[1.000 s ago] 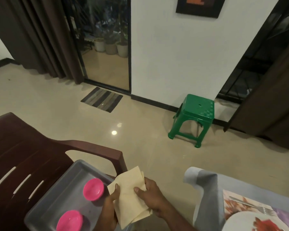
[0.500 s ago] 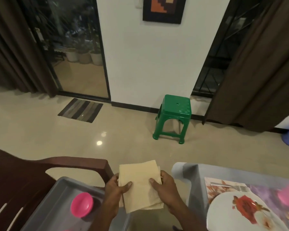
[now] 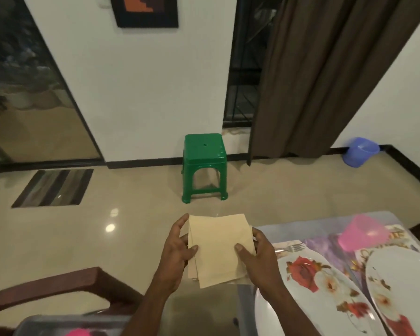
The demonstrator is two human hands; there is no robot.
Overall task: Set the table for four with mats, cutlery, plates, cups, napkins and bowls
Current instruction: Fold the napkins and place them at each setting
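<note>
Napkins point(image 3: 218, 248): beige, square, soft stack held above the floor, just left of the table point(image 3: 289, 226).
Left hand point(image 3: 177, 251): grasps the stack's left edge, thumb on top.
Right hand point(image 3: 260, 255): grasps the right edge, thumb on top.
Table: glossy floral plates point(image 3: 308, 287), metal fork point(image 3: 289, 247), translucent pink cup point(image 3: 359, 232).
Far: green plastic stool point(image 3: 204, 166).

No lettering here can be made out. The mat point(image 3: 395, 238) on the table, to the right of the right hand point(image 3: 260, 258), carries some printed marks near the pink cup point(image 3: 361, 232) — too blurred to read.
</note>
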